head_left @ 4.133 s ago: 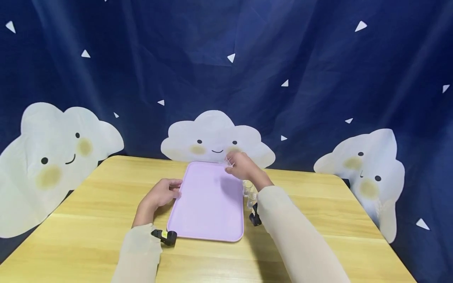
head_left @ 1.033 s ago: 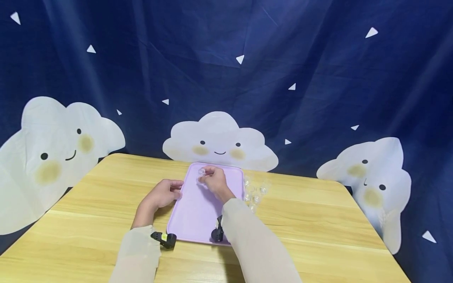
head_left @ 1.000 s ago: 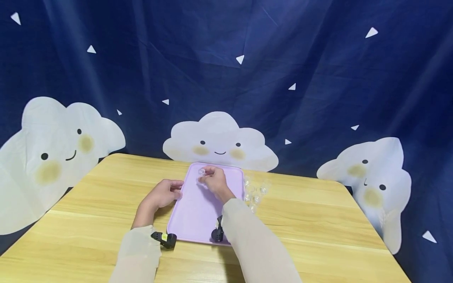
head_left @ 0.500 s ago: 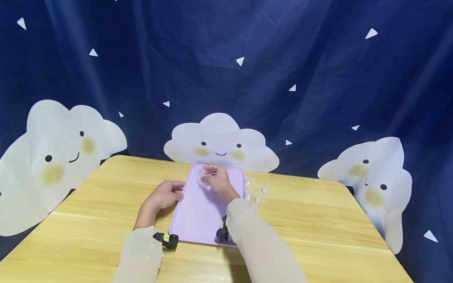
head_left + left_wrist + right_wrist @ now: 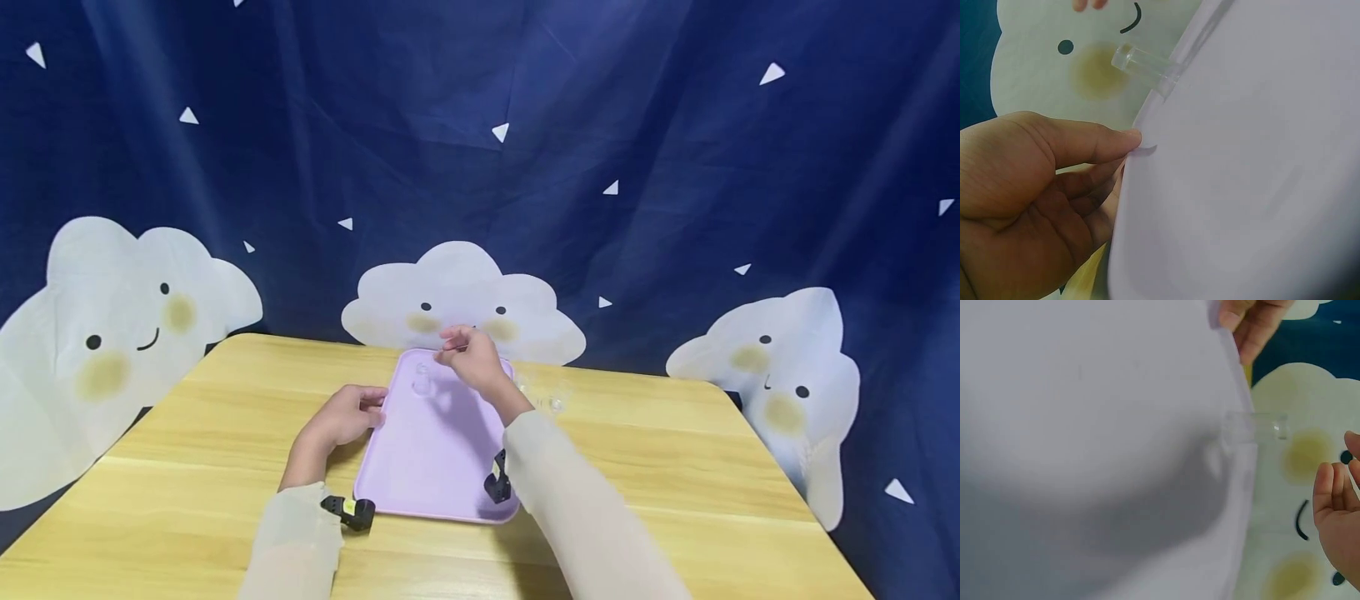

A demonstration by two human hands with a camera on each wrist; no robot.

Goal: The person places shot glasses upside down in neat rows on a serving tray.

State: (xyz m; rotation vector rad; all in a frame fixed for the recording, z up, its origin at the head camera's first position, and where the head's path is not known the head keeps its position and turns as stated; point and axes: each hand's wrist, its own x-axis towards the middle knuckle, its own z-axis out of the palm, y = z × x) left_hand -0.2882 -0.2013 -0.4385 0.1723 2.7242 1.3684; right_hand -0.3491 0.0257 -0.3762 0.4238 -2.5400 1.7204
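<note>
A small clear cup [image 5: 422, 382] stands on the far left part of the lilac tray [image 5: 420, 467], its wider end down on the surface. The left wrist view shows the same cup [image 5: 1144, 67] narrowing toward its raised end. My left hand [image 5: 347, 415] holds the tray's left rim, thumb [image 5: 1119, 142] over the edge and the other fingers outside it. Above the tray's far side, just right of the cup, hovers my right hand [image 5: 476, 358]. Its fingers are loosely bent and apart from the cup, with nothing seen in them in the right wrist view.
Several more clear cups [image 5: 557, 405] stand on the wooden table [image 5: 660, 467] to the right of the tray, partly hidden behind my right forearm. A dark blue curtain [image 5: 675, 150] with smiling clouds hangs behind the table.
My right hand brought a clear cup over to the tray's far left and let go of it there. Since then the hand has risen and drawn back rightward. My left hand stays at the rim.
</note>
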